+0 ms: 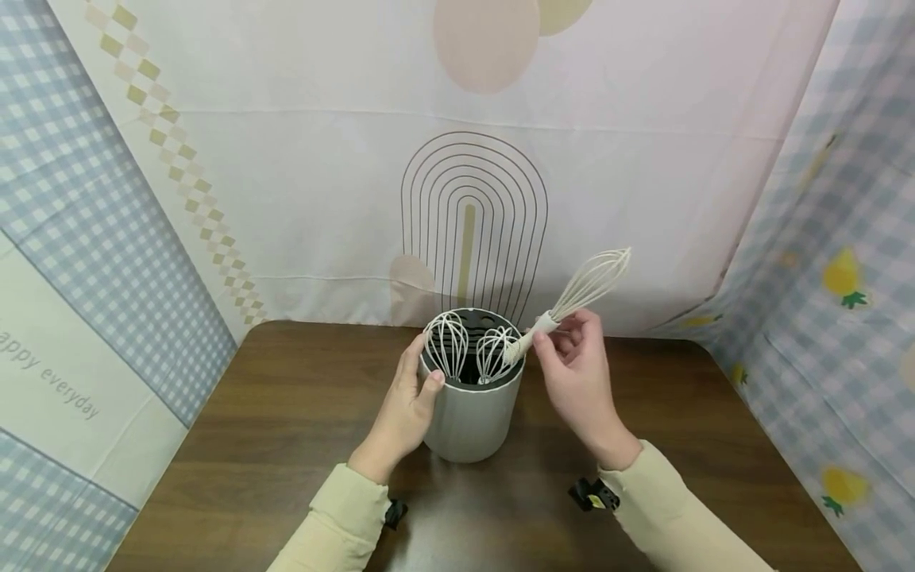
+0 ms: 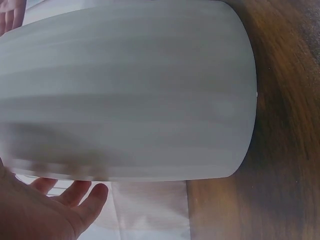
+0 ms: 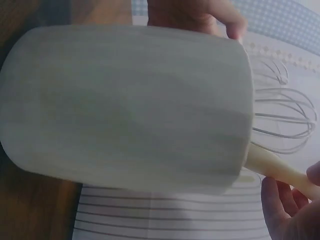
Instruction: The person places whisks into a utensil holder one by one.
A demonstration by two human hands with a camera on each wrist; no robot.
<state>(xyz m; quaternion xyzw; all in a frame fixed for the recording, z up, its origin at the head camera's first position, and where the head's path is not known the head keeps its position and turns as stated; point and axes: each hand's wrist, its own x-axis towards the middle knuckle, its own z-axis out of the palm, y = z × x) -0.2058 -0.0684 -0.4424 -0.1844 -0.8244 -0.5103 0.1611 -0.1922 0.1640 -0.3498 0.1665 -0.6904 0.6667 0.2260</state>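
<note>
A light grey utensil holder with a dark slotted insert stands upright on the table. My left hand holds its left side, thumb by the rim and fingers around the far side. My right hand pinches the pale handle of a whisk at the right rim. This whisk tilts, wires up to the right, its handle end at the holder's opening; in the right wrist view the handle passes behind the rim. Two white whisks, a left one and a smaller one, stand wires up in the holder.
The brown wooden table runs back to a white patterned cloth. Blue checked cloth hangs at the left and right. Black wrist straps show at both sleeves.
</note>
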